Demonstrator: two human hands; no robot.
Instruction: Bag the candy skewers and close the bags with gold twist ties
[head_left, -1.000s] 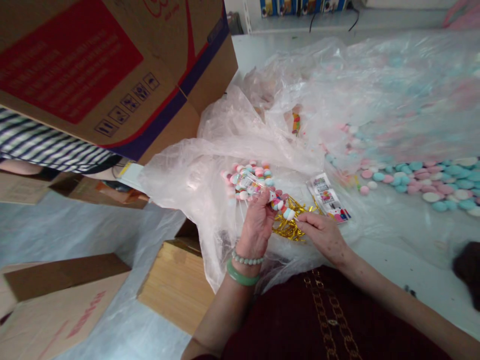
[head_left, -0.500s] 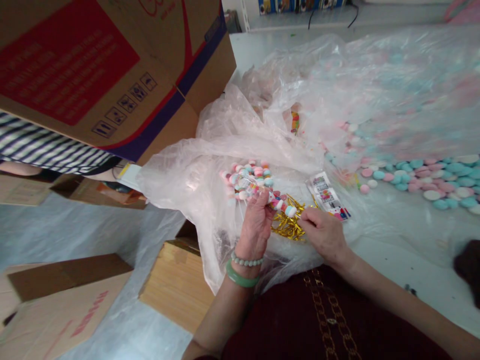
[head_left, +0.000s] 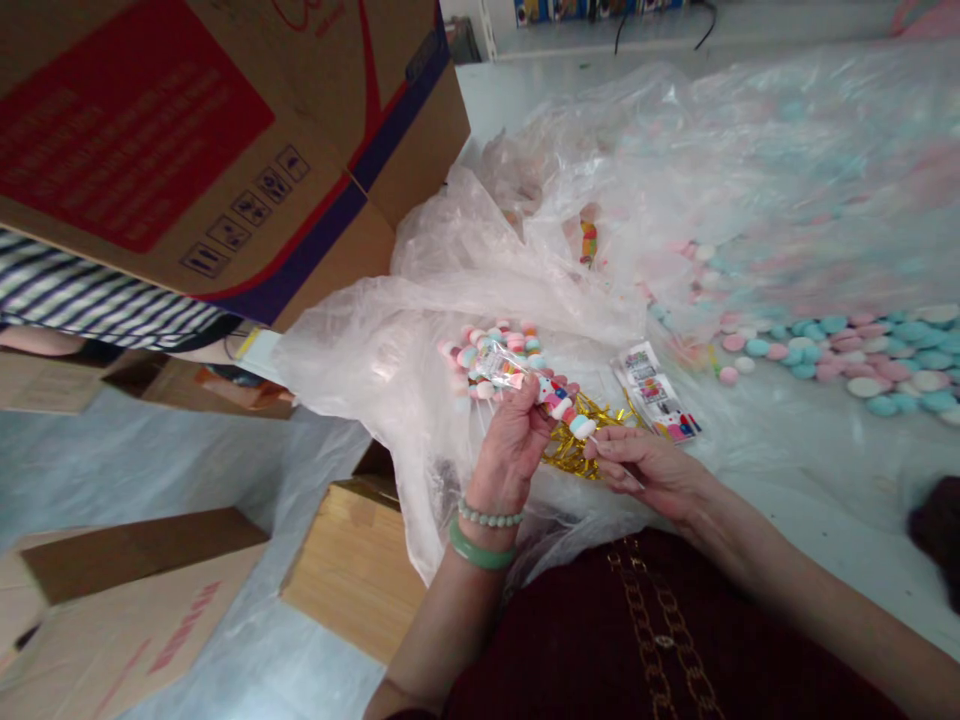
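My left hand (head_left: 521, 425) is closed around a candy skewer (head_left: 559, 402) of pink, white and blue pieces in a clear printed wrapper. The wrapper's top sticks out beyond my thumb. My right hand (head_left: 637, 460) pinches the skewer's thin white stick (head_left: 634, 480) at its lower end, with the fingers fairly straight. Beneath the skewer lies a heap of gold twist ties (head_left: 577, 455). Other candy skewers (head_left: 480, 350) lie just past my left hand. A printed wrapper bag (head_left: 652, 390) rests beyond my right hand.
Loose pink, blue and white candies (head_left: 847, 350) spread at the right, partly under clear plastic sheeting (head_left: 600, 140). A big carton (head_left: 315, 200) stands at the left. Smaller cardboard boxes (head_left: 360, 570) sit on the floor. A person's striped clothing (head_left: 90, 295) shows behind the carton.
My right hand has shifted slightly down and its fingers have straightened, so the stick's end now shows. The skewer's wrapper top is more visible above my left hand.
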